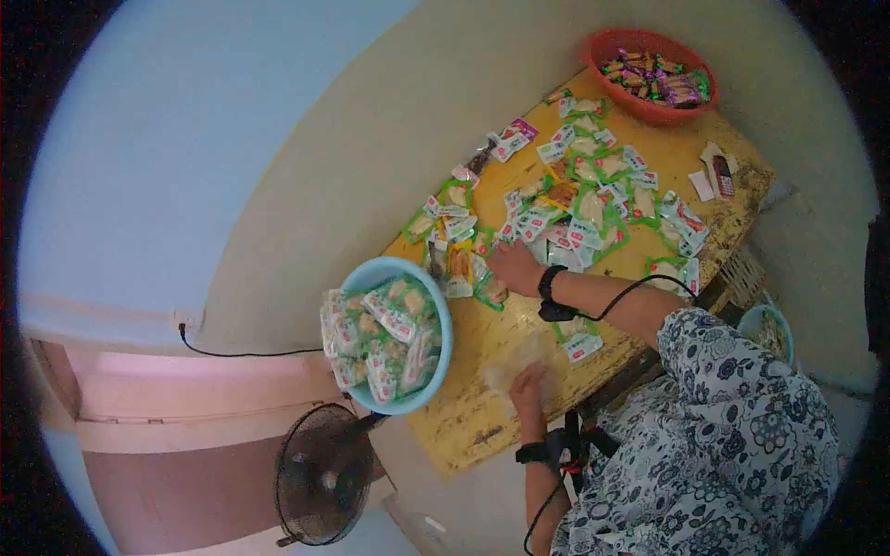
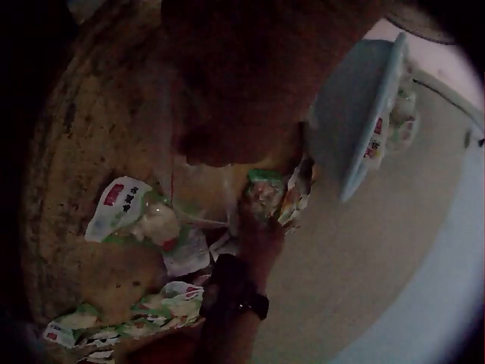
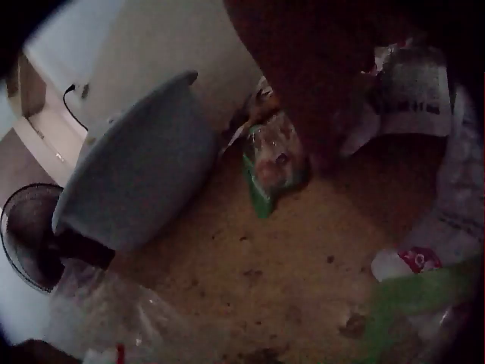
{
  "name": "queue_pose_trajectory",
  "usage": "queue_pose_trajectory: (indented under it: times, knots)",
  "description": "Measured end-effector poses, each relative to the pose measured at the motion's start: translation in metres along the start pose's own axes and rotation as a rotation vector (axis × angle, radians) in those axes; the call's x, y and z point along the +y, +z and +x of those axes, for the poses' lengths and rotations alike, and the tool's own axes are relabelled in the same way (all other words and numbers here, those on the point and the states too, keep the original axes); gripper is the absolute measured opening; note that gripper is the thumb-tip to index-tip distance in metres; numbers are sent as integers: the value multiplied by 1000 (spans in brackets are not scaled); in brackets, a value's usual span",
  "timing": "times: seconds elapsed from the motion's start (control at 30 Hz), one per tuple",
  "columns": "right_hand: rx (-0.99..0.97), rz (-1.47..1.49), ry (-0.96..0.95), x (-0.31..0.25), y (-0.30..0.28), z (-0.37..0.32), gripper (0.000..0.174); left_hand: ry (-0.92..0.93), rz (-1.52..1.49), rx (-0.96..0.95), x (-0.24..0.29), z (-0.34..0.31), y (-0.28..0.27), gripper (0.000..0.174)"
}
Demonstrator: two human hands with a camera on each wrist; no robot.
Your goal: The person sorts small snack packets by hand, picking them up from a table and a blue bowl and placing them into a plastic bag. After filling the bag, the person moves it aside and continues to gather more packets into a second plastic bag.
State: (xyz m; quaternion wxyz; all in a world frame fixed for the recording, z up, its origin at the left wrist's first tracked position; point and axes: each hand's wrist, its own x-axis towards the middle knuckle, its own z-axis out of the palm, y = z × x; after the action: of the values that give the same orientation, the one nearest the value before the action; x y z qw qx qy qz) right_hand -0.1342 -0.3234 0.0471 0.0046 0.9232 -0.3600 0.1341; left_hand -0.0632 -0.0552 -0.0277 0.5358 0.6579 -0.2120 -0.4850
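My left hand (image 1: 530, 391) grips a clear plastic bag (image 1: 510, 364) low over the near part of the yellow table. In the right wrist view the thin bag (image 3: 114, 311) shows at lower left. My right hand (image 1: 517, 269) reaches down among snack packets (image 1: 584, 218) with white labels and green edges. Right beside its fingers lies a green-edged clear packet (image 3: 276, 163), which also shows past the right hand (image 2: 261, 239) in the left wrist view. The right fingertips are hidden, and I cannot tell whether they pinch a packet.
A light blue basin (image 1: 443, 324) full of packets stands at the table's left end, beside a black fan (image 1: 324, 473). At the far corner sits a red basin (image 1: 607, 79) of wrapped snacks. A phone (image 1: 723, 176) lies near the right edge of the worn table (image 1: 454, 408).
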Motion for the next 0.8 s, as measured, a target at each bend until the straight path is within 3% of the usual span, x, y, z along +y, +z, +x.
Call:
queue_pose_trajectory:
  times: [0.07,0.17,0.27,0.37,0.43,0.47,0.5,0.53,0.6,0.7,0.8]
  knots:
    - [-4,11,-52,3,-10,1,40,-17,52,22,3,-4,5,24]
    - [194,-35,-64,1,4,-6,33,-43,-2,97,-3,-3,9,25]
    - [45,178,57,7,0,-22,27,-66,73,25,24,-13,9,25]
    - [42,361,245,4,-23,-50,26,-78,86,-1,54,-24,15,23]
    - [-135,623,323,18,-33,-59,28,-48,491,-23,57,-6,15,23]
    - [-241,760,358,22,-32,-66,29,-43,423,-23,52,-9,13,22]
    - [-115,764,338,28,-23,-75,25,-38,355,-24,48,-13,11,21]
    - [14,766,314,33,-13,-84,25,-15,17,-5,45,-19,11,19]
    - [-110,1258,533,30,-71,-107,25,-100,46,54,64,-27,25,19]
    - [40,1255,479,13,-124,-136,27,33,104,19,68,-36,27,20]
    - [-148,1353,490,-3,-123,-163,32,142,455,21,56,-28,24,21]
